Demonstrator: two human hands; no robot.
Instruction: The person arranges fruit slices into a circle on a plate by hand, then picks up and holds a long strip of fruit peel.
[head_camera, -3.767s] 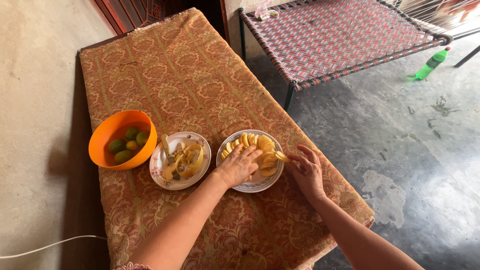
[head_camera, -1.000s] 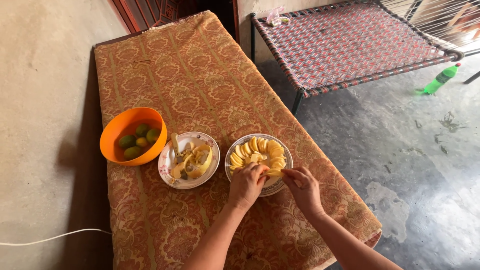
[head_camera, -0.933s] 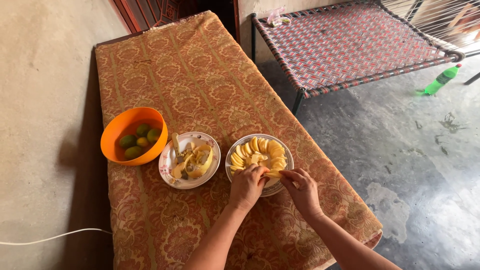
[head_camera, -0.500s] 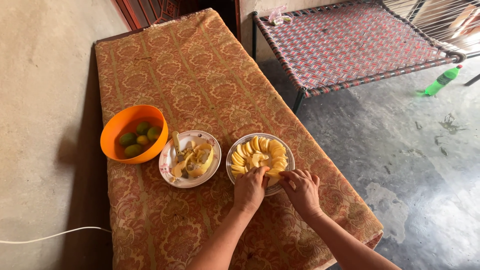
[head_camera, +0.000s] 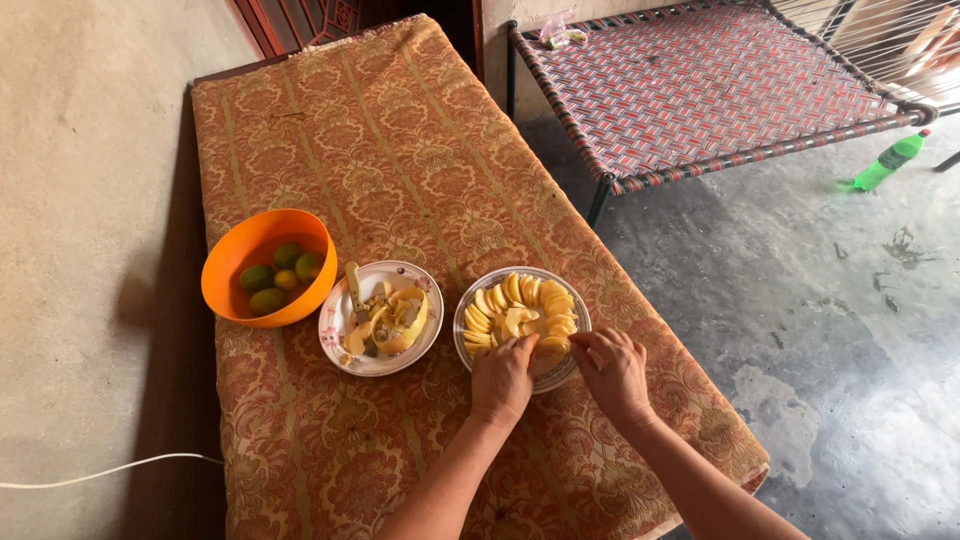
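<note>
I count two plates (head_camera: 460, 318), one orange bowl (head_camera: 228, 268), four green fruits (head_camera: 279, 277). My left hand (head_camera: 502, 378) and right hand (head_camera: 613, 369) pinch narrowly; yellow slices (head_camera: 552, 346) lie touching both sets of fingers (head_camera: 524, 345).

Both forearms extend forward and converge, left hand (head_camera: 502, 378) palm-down with fingers curled, right hand (head_camera: 612, 366) just beside it, fingertips pinched and angled inward toward the left.

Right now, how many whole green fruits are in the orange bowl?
4 small whole green fruits show in the round orange plastic bowl: one at upper middle, one at right, one at left, one at the front. Others may lie hidden beneath.
</note>
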